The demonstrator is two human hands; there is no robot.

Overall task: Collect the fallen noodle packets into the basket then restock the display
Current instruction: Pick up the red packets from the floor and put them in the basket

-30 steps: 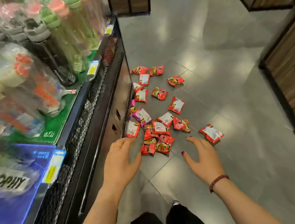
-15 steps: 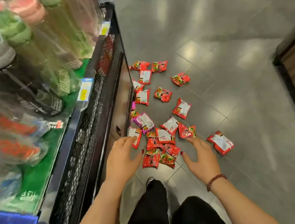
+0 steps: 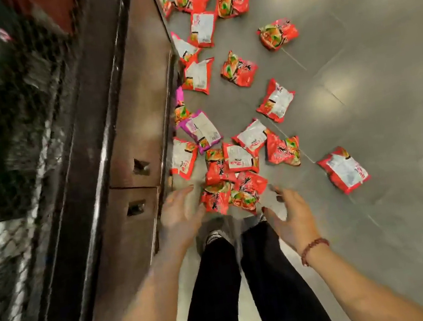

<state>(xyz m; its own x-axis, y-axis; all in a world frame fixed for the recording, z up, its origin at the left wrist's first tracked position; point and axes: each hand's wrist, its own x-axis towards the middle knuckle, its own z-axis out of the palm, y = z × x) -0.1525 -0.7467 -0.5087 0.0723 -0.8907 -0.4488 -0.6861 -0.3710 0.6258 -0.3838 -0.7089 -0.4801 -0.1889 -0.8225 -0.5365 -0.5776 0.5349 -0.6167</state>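
Several red noodle packets (image 3: 238,70) lie scattered on the grey tiled floor beside the display's base, densest in a pile (image 3: 231,184) just beyond my feet. One purple packet (image 3: 202,129) lies among them, and one red packet (image 3: 343,169) sits apart to the right. My left hand (image 3: 179,216) reaches down with fingers spread, just left of the nearest packets and holding nothing. My right hand (image 3: 291,217), with a red bead bracelet at the wrist, hovers spread-fingered just right of the pile, also holding nothing. No basket is in view.
The display unit (image 3: 127,150) runs along the left, with brown lower drawer fronts and a black mesh shelf edge above. My black trouser legs and shoes (image 3: 215,237) stand just below the pile. Grey tiled floor (image 3: 373,83) stretches to the right.
The view has tilted down and come closer to the floor. Both hands have lowered toward the near pile of packets, still holding nothing.
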